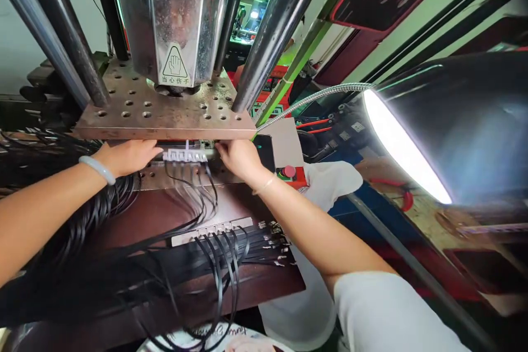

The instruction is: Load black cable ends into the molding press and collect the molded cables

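Note:
Under the drilled metal plate [165, 133] of a press, a light strip [185, 155] with black cables hanging from it lies between my two hands. My left hand [130, 157] is at the strip's left end, its fingers stretched toward it. My right hand [239, 158] is closed at the right end, its fingertips partly hidden under the plate edge; what they hold cannot be made out. A second slotted strip [212, 231], with black cables running through it, rests on the brown board [272, 281] nearer to me.
Thick steel columns [284, 16] flank the press head [177, 11], which bears a hand warning label. Black cable bundles [94, 225] crowd the left. A red button [289, 171] sits right of my right hand. A bright lamp [404, 146] is farther right.

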Demonstrator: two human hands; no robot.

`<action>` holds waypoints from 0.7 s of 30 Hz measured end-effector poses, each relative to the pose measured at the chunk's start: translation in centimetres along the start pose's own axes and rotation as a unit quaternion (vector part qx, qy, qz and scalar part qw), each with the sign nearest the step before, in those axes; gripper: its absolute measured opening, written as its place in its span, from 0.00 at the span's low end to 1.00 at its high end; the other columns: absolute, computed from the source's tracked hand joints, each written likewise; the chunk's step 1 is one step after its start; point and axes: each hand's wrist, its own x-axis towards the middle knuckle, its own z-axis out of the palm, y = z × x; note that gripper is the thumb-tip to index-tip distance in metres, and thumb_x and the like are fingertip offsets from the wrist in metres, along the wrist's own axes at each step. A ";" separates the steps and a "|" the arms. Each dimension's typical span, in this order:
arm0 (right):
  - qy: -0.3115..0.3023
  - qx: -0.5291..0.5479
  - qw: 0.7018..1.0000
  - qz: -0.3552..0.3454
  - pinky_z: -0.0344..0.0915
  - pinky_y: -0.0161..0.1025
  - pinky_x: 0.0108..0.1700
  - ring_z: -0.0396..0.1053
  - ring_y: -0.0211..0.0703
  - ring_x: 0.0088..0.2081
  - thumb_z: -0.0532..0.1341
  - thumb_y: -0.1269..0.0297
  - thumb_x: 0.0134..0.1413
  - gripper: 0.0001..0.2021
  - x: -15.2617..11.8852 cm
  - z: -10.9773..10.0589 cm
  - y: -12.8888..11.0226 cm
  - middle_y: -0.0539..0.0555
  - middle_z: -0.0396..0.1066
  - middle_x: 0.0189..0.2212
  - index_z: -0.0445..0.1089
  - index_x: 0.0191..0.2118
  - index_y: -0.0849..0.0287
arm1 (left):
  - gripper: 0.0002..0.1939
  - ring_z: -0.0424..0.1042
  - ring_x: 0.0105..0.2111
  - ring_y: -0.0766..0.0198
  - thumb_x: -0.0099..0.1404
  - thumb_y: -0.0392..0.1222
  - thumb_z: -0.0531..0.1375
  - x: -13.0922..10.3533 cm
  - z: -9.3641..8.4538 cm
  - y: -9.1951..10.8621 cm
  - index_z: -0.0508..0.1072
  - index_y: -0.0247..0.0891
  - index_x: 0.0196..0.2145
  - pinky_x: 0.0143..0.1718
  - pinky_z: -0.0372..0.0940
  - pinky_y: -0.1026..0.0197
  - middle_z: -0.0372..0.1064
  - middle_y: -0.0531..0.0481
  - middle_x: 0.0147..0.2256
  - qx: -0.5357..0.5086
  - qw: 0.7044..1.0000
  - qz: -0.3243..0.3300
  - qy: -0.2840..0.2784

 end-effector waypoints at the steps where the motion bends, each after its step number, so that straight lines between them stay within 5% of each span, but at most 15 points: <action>1: -0.009 0.000 1.000 0.025 0.72 0.47 0.48 0.76 0.51 0.41 0.57 0.66 0.67 0.11 -1.5 -0.4 -0.1 0.59 0.79 0.35 0.78 0.39 0.62 | 0.18 0.78 0.41 0.46 0.73 0.51 0.52 -0.4 -0.4 0.9 0.75 0.36 0.37 0.46 0.70 0.48 0.77 0.40 0.37 0.037 0.999 0.007 -0.025; 5: -0.042 -0.005 0.998 0.053 0.70 0.44 0.49 0.76 0.49 0.42 0.57 0.73 0.62 0.11 -5.0 -0.6 -0.2 0.58 0.80 0.37 0.79 0.40 0.61 | 0.20 0.78 0.42 0.42 0.75 0.44 0.44 -1.7 -2.5 4.0 0.72 0.33 0.46 0.41 0.67 0.50 0.77 0.34 0.40 0.145 0.977 -0.041 -0.148; 9: -0.088 -0.008 0.990 -0.113 0.65 0.50 0.61 0.70 0.51 0.56 0.54 0.80 0.57 0.20 -4.9 -0.3 0.8 0.63 0.76 0.52 0.76 0.51 0.64 | 0.20 0.77 0.39 0.47 0.75 0.45 0.40 -6.1 -3.6 5.9 0.71 0.38 0.42 0.39 0.64 0.52 0.77 0.41 0.37 0.074 0.973 -0.112 -0.188; 13: -0.206 -0.018 0.952 -0.225 0.62 0.51 0.63 0.68 0.49 0.58 0.53 0.76 0.62 0.19 -4.0 -0.3 0.6 0.65 0.74 0.56 0.73 0.55 0.65 | 0.18 0.75 0.40 0.49 0.72 0.53 0.50 -10.8 -2.4 8.5 0.73 0.40 0.38 0.42 0.64 0.51 0.75 0.45 0.39 0.028 0.973 -0.058 -0.222; 17: -0.257 -0.045 0.953 -0.156 0.66 0.51 0.56 0.72 0.52 0.47 0.59 0.76 0.54 0.11 -4.5 -1.5 0.2 0.65 0.78 0.41 0.78 0.41 0.67 | 0.14 0.74 0.45 0.44 0.69 0.47 0.58 -10.9 -0.6 8.9 0.76 0.35 0.43 0.46 0.65 0.47 0.74 0.41 0.41 0.116 0.974 0.012 -0.195; 21: -0.240 0.117 0.959 0.092 0.70 0.40 0.43 0.73 0.41 0.33 0.57 0.78 0.51 0.13 -4.3 -2.0 -0.3 0.56 0.79 0.33 0.79 0.36 0.65 | 0.13 0.74 0.47 0.45 0.71 0.41 0.55 -8.6 0.2 7.2 0.77 0.33 0.45 0.48 0.65 0.47 0.74 0.39 0.43 0.140 0.973 0.037 -0.179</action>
